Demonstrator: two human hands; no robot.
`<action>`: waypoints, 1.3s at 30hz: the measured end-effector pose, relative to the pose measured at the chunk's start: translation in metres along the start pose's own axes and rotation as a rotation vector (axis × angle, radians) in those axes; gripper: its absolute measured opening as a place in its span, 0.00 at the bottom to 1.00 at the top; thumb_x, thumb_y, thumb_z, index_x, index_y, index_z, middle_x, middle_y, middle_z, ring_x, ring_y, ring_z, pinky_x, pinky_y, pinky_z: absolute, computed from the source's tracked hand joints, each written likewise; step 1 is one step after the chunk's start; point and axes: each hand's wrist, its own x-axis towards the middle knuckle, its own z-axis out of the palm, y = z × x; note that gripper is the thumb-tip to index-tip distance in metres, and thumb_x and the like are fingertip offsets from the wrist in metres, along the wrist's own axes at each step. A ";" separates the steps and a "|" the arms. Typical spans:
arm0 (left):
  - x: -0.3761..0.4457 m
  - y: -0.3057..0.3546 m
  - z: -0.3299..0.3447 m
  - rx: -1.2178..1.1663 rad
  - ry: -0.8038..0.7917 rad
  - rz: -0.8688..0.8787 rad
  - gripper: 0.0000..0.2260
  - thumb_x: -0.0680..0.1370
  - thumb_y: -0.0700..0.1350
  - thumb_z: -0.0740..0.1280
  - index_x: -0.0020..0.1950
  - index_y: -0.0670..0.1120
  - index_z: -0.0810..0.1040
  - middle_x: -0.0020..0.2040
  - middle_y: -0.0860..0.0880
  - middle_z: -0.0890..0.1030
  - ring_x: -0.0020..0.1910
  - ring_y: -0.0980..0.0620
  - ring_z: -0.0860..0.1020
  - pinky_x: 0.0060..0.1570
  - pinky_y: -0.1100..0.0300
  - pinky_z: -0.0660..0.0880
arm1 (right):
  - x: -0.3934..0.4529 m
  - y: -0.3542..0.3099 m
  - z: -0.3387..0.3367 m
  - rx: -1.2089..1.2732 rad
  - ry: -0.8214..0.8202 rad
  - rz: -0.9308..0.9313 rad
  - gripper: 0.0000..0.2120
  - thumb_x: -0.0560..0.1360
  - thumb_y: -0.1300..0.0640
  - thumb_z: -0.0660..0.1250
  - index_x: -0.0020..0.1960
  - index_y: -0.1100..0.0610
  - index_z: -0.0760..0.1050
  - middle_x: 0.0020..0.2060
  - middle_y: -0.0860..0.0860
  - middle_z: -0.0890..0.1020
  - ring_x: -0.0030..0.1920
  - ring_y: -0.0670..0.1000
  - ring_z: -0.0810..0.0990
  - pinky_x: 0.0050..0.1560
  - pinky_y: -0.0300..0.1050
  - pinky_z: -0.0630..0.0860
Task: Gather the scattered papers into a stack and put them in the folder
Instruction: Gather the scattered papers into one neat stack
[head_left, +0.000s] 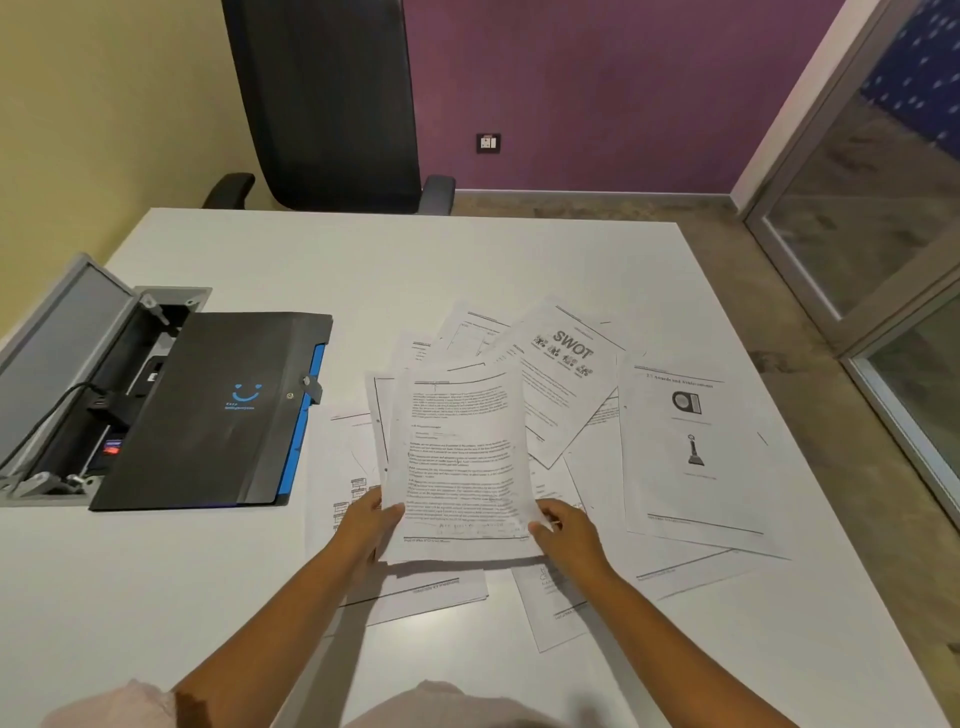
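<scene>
Nearest, the left hand (370, 525) and right hand (563, 530) each pinch a lower corner of a thin stack of white printed sheets (460, 457), lifted over the white table (156, 597). Loose printed pages (685, 447) lie scattered toward 2 o'clock. At 10 o'clock rests the closed black folder with blue edging (213, 410).

A: Table (218, 597) white, plain. Papers (460, 457) white, black print; one sheet (566, 374) carries bold grey-black "SWOT" lettering, another sheet (691, 441) has two small black figures.

B: Folder (208, 410)?

A: Black cover, blue smiley mark with blue text under it, blue strip along its right edge.

B: Surroundings?

A: Chair (327, 98) black. Wall (597, 88) behind purple, left wall (104, 114) pale yellow. Floor (727, 291) mottled brown-grey. Desk box (62, 332) grey-framed, a red spot inside.
</scene>
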 end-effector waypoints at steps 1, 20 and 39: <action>-0.001 0.000 0.000 -0.007 -0.008 0.016 0.16 0.78 0.40 0.62 0.66 0.42 0.69 0.65 0.42 0.76 0.59 0.42 0.76 0.61 0.48 0.72 | 0.000 0.001 -0.002 0.006 0.007 0.003 0.13 0.75 0.65 0.66 0.59 0.60 0.76 0.51 0.52 0.80 0.50 0.47 0.76 0.37 0.23 0.70; -0.017 0.044 0.011 -0.150 -0.063 0.416 0.12 0.75 0.37 0.66 0.55 0.50 0.77 0.53 0.48 0.81 0.50 0.54 0.79 0.45 0.66 0.75 | 0.010 -0.050 -0.055 0.429 0.155 -0.186 0.15 0.73 0.67 0.67 0.49 0.47 0.75 0.44 0.40 0.81 0.43 0.36 0.81 0.40 0.25 0.75; -0.006 0.055 -0.023 -0.069 0.341 0.515 0.08 0.76 0.48 0.65 0.54 0.48 0.73 0.47 0.52 0.78 0.42 0.59 0.76 0.38 0.64 0.73 | 0.010 -0.066 0.011 0.162 -0.066 -0.167 0.13 0.76 0.63 0.64 0.60 0.56 0.75 0.55 0.52 0.81 0.49 0.45 0.79 0.44 0.29 0.74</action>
